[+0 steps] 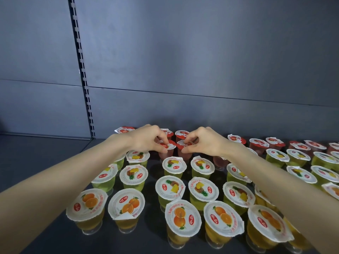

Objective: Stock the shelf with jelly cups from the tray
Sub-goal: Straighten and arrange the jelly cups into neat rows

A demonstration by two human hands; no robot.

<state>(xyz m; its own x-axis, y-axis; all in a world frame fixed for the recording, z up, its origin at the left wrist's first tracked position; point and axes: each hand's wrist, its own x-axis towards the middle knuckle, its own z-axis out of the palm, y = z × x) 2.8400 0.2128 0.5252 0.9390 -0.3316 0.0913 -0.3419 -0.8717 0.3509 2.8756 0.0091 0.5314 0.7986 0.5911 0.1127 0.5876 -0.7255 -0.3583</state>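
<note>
Both my arms reach over rows of jelly cups on the dark shelf [45, 158]. My left hand [146, 138] grips the rim of a red strawberry cup [169, 146] from above with curled fingers. My right hand [205, 142] grips a second strawberry cup [181, 143] right beside it in the same way. Both cups stand among the red cups near the back. Pineapple cups [174, 165] fill the middle rows and orange cups [182, 216] the front row. No tray is in view.
The grey back panel [201, 61] rises behind the cups, with a slotted upright [82, 70] at the left. More strawberry cups [258, 143] and pineapple cups run off to the right. Bare shelf lies at the left.
</note>
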